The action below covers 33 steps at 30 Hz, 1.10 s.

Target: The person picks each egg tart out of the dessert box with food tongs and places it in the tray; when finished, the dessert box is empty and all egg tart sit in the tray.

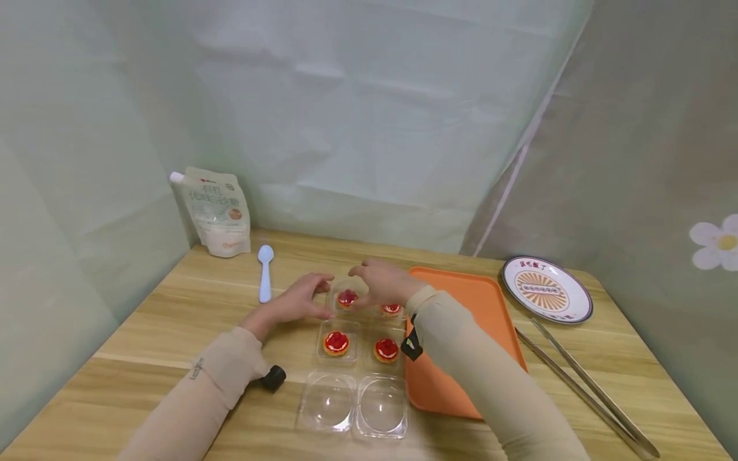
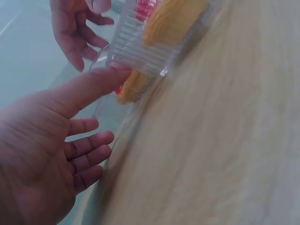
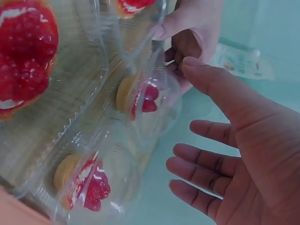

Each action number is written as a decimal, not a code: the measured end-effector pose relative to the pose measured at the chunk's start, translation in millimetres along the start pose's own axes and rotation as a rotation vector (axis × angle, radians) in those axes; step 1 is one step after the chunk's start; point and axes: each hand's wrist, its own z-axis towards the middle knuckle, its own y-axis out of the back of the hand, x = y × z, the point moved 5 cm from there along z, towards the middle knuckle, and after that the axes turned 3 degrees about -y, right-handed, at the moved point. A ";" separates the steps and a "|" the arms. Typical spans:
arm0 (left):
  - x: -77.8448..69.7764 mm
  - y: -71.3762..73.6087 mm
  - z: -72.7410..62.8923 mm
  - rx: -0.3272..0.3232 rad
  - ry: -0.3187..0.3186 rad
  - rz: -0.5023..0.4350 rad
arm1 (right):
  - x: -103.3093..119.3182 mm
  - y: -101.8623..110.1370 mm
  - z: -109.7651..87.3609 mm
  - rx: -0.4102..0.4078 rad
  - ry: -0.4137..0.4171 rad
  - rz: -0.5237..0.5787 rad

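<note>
Several small fruit tarts with glossy red topping sit in clear plastic boxes in the middle of the table. In the head view a far left tart (image 1: 347, 298) and a far right tart (image 1: 391, 309) lie between and under my hands. Clear domed lids (image 3: 161, 110) stand over this far pair in the right wrist view. My left hand (image 1: 296, 299) is at the far box's left side, fingers loosely extended, its thumb by the clear plastic. Above the far right tart, my right hand (image 1: 383, 282) has its fingers spread and grips nothing. Closer to me are a left tart (image 1: 336, 344) and a right tart (image 1: 385, 350).
Open clear lids (image 1: 328, 402) lie nearest me. An orange tray (image 1: 461, 291) is at right, partly under my right forearm. Beyond it are a patterned plate (image 1: 542, 289) and metal tongs (image 1: 594, 390). A blue spoon (image 1: 265, 272) and a standing pouch (image 1: 216, 211) are at left.
</note>
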 end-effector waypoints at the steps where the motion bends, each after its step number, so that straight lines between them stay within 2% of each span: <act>1: 0.5 -0.9 -0.2 -0.005 -0.005 0.021 | 0.1 -1.3 2.3 0.002 0.004 -0.010; 4: 1.9 -4.4 0.1 -0.016 -0.018 0.075 | 0.3 -5.3 8.1 0.009 0.011 -0.026; 7: 2.3 -7.4 1.1 -0.020 0.000 0.104 | 0.2 -9.6 12.9 0.018 0.007 -0.040; 16: -0.3 -9.1 4.3 -0.062 0.024 0.100 | 3.5 -19.9 23.8 0.056 0.002 -0.052; 24: 3.0 -9.6 2.4 -0.067 0.056 0.105 | 6.7 -25.0 30.2 0.053 -0.001 -0.093; 33: 5.0 -6.5 -0.2 -0.073 0.045 0.120 | 11.8 -24.8 33.4 0.054 0.011 -0.091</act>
